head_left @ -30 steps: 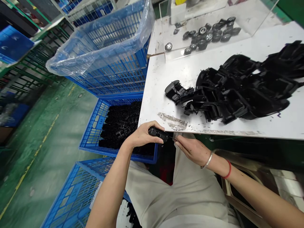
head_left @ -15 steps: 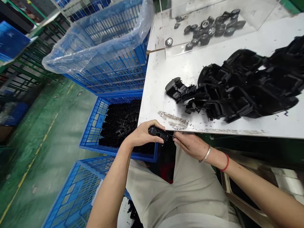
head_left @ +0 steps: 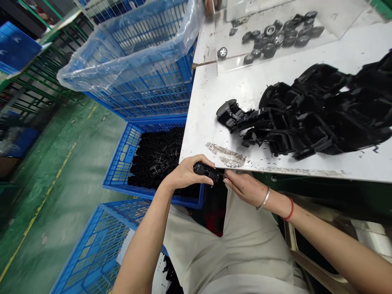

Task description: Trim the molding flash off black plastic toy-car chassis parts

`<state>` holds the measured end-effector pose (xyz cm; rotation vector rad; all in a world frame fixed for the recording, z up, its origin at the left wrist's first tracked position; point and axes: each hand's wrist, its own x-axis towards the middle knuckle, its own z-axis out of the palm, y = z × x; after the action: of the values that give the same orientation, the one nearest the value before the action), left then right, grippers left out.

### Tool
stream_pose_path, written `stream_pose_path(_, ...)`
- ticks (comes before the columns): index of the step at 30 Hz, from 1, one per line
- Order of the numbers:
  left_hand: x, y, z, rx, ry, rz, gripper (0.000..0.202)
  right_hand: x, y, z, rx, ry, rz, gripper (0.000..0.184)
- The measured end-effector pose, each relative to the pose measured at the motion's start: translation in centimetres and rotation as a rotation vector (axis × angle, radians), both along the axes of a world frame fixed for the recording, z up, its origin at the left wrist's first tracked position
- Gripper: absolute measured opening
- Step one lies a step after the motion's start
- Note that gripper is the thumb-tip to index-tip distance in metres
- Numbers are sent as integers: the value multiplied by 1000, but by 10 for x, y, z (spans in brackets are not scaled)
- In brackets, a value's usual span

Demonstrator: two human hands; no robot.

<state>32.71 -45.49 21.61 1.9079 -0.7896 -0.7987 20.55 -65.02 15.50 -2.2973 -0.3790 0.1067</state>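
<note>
On the white table (head_left: 211, 94), black parts (head_left: 315, 122) are piled. By its edge, one black piece (head_left: 206, 172) is squeezed by fingers of the left hand (head_left: 185, 173), a thin stick (head_left: 223, 175) by the right hand (head_left: 247, 188).

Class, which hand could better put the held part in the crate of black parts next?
Probably the left hand: it holds the part, nearer the crate than the right hand.
</note>
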Motion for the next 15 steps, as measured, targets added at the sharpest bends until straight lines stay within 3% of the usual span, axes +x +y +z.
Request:
stream_pose_path(5,-9,2,5,9,-28,15,43,-25,-8,5,-63,-69,-36,24)
stream_pose_path(9,-16,22,41,67,-128,-20,38,-48,-19,3,-62,-67,-131,24)
stream_pose_path(12,-10,35,75,24,-287,76,35,-62,-22,5,-24,-34,-168,22)
stream_pose_path(15,9,29,84,-137,-540,231,34,-66,-22,15,22,-46,-195,20)
